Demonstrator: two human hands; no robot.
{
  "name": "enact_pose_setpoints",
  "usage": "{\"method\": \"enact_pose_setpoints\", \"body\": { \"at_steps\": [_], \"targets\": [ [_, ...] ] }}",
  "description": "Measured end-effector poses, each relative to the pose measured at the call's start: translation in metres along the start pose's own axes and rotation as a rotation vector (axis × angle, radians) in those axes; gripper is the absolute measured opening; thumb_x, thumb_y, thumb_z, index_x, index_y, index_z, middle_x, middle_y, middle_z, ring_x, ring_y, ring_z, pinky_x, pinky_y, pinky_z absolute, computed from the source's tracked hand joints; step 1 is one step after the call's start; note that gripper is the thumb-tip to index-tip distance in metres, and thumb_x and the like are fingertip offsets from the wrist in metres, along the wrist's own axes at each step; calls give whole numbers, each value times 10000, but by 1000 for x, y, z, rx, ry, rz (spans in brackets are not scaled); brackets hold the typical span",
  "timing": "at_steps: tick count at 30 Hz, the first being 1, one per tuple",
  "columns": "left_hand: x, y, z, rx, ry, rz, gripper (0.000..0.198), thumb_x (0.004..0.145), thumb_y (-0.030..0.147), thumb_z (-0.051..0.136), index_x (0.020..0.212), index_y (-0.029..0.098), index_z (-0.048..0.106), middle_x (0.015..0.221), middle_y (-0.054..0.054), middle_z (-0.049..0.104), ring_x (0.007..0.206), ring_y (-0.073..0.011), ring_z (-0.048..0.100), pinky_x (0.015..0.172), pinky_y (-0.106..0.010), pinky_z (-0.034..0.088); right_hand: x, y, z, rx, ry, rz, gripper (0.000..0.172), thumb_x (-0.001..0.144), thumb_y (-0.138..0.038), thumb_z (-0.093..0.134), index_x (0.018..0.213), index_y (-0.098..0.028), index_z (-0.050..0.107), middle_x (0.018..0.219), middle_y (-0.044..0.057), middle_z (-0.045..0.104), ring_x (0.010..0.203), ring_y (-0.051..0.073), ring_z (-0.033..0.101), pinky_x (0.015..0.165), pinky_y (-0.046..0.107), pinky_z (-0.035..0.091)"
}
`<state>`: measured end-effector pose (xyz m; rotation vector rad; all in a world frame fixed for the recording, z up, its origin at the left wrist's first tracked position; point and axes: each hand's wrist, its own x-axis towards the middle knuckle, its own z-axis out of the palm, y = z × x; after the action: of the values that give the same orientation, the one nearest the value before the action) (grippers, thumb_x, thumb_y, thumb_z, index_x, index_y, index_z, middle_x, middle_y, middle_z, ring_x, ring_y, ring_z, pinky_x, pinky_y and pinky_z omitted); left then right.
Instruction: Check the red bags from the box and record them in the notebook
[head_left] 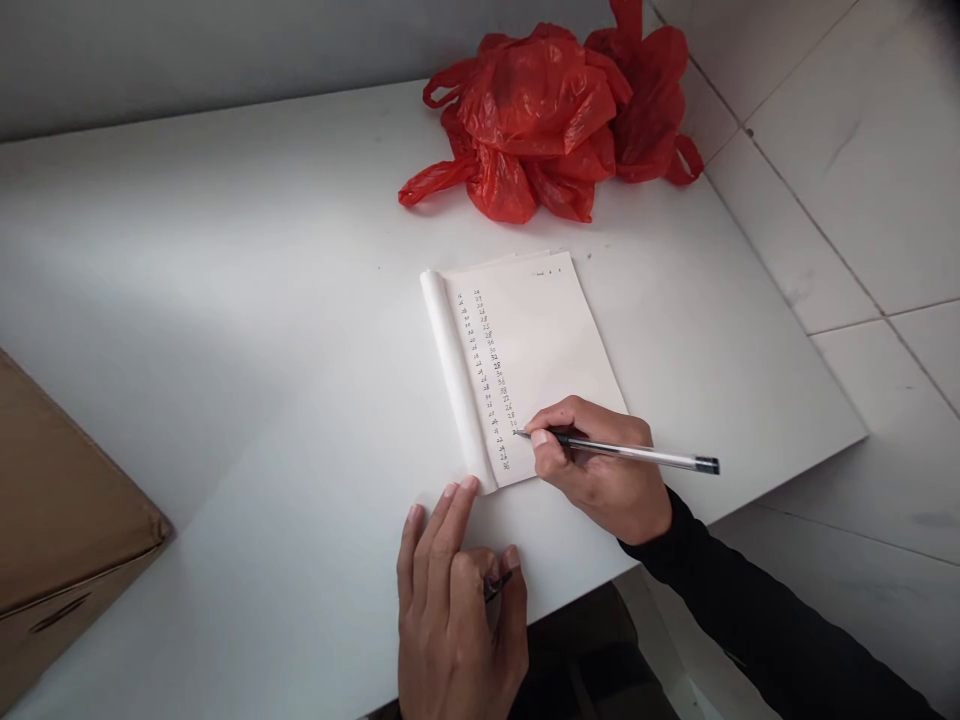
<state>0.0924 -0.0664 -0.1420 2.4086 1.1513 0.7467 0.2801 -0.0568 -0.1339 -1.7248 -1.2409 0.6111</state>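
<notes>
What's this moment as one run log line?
right hand: holds pen, tip at notepad | left hand: holds small dark object, near notepad's corner | red plastic bags: beyond notepad | cardboard box: far left

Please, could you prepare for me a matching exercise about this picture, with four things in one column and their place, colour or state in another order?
Things:
1. Pen
2. Plastic bags
3. Notepad
4. Cardboard box

Descriptions:
a. marked with columns of handwritten numbers
b. brown, at the left edge of the picture
c. held in the right hand
d. red and crumpled

Right pairs: 1-c, 2-d, 3-a, 4-b
</notes>
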Motion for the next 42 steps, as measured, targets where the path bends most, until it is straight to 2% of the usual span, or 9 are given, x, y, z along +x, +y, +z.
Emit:
{"method": "enact_pose_setpoints", "body": {
  "at_steps": [18, 24, 30, 42],
  "targets": [
    [0, -1, 1, -2, -3, 9, 274, 809, 11, 678, 808, 169, 453, 1385, -219, 569, 1291, -313, 548, 1143, -587, 384, 2, 1, 0, -9, -5, -27, 88, 823, -130, 621, 828, -209, 660, 752, -41, 676, 620, 94, 590, 583, 229, 472],
    [-1, -1, 0, 4, -5, -2, 289, 811, 14, 676, 806, 182, 442, 1394, -207, 568, 1293, -309, 549, 1139, -592, 390, 0, 2, 0, 17, -13, 14, 71, 863, -166, 612, 852, -224, 653, 741, -51, 660, 574, 89, 547, 554, 236, 462],
    [0, -1, 0, 0, -14, -1, 290, 806, 9, 680, 813, 179, 445, 1396, -217, 565, 1295, -315, 547, 1143, -594, 382, 1, 0, 0, -8, -16, -11, 87, 858, -162, 618, 869, -228, 674, 802, -32, 698, 615, 104, 582, 587, 247, 482],
    [0, -1, 1, -4, -6, 5, 293, 803, 6, 688, 807, 173, 447, 1389, -217, 571, 1285, -315, 556, 1140, -591, 388, 0, 2, 0, 23, 25, 50, 74, 853, -156, 615, 848, -215, 659, 706, -56, 630, 546, 84, 527, 528, 242, 436]
  ]
}}
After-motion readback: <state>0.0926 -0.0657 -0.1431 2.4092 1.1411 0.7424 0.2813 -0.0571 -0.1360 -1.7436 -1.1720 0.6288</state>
